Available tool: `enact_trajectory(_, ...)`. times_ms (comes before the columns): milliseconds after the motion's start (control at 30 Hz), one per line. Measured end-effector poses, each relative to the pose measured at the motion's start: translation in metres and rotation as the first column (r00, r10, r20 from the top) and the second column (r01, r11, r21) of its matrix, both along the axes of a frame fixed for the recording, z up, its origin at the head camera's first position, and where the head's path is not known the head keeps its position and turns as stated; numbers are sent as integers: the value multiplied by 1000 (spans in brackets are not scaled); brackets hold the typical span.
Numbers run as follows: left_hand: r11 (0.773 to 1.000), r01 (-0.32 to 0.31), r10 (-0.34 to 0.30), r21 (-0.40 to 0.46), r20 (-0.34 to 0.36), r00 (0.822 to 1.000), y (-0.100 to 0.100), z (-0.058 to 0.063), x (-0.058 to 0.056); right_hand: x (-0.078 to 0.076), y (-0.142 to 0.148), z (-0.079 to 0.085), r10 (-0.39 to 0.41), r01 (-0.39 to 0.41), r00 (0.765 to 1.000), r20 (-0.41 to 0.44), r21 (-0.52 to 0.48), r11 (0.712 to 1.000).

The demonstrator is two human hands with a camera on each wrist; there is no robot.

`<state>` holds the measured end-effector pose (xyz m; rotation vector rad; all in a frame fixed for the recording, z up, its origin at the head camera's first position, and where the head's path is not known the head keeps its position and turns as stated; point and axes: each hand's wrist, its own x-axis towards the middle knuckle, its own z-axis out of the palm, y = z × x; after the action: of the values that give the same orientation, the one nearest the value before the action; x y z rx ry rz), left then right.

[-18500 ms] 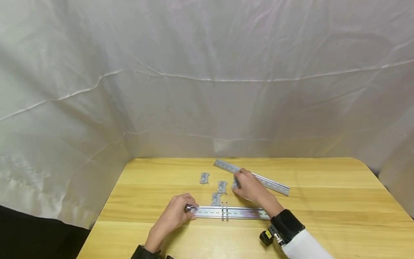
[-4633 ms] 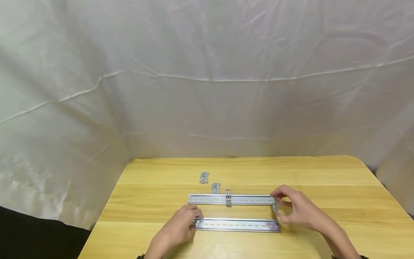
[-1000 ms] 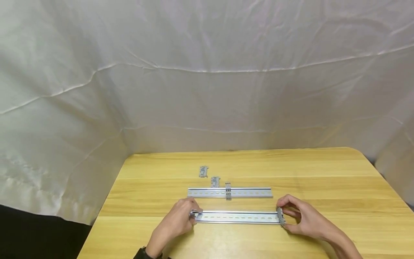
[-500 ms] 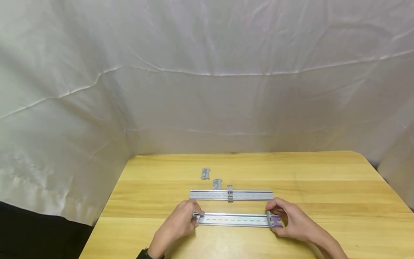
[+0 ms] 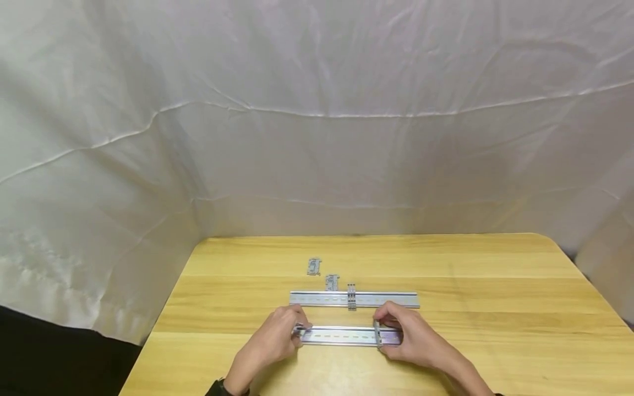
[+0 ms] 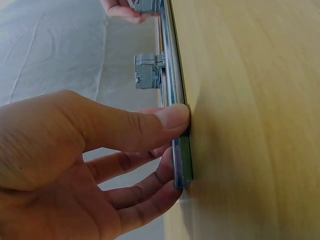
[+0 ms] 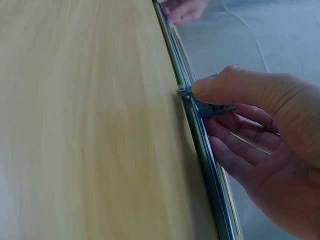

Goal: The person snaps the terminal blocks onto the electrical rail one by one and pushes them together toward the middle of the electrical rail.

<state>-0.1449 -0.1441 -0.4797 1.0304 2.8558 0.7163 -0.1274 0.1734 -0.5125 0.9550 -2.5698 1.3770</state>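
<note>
At the left end of the front metal DIN rail [image 5: 339, 335], my left hand [image 5: 277, 335] pinches the rail between thumb and fingers. My right hand [image 5: 416, 338] holds a thin grey terminal block [image 5: 378, 334] that stands across this rail, right of its middle. In the right wrist view the thumb presses one side of the terminal block [image 7: 220, 108], its lower foot at the rail's edge. The left wrist view shows my left thumb [image 6: 172, 117] along the rail's edge, close to its end. The right hand's fingers partly hide the block.
Behind lies a second DIN rail [image 5: 317, 298], parallel to the first, with a small group of terminal blocks [image 5: 351, 297] mounted near its middle. Two loose grey terminal blocks [image 5: 314, 267] [image 5: 332, 282] lie flat beyond it on the wooden table [image 5: 495, 286]. A pale curtain [image 5: 317, 165] hangs behind.
My right hand brought a terminal block to the front rail's right end, then moved it left along the rail. Earlier, the rail bearing blocks lay in front; fewer loose blocks lie out now.
</note>
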Motion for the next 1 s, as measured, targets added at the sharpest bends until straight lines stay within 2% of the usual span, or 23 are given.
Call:
enact_trajectory(233,1000,-11,11,-22,-4,1000,-2,-1,0,-3,-29,1,2,-2,1000,15,-12,1000)
enact_trajectory(433,1000,-10,9,-21,-12,1000,-1,-1,0,-4,-42,1,-15,15,1000,5,10,1000)
enact_trajectory(867,1000,-4,4,-12,1,1000,0,0,-1,-2,-47,1,-28,27,999,23,32,999)
enact_trajectory(1000,1000,-8,8,-10,10,1000,0,0,-1,0,-42,7,-19,17,998,60,33,999)
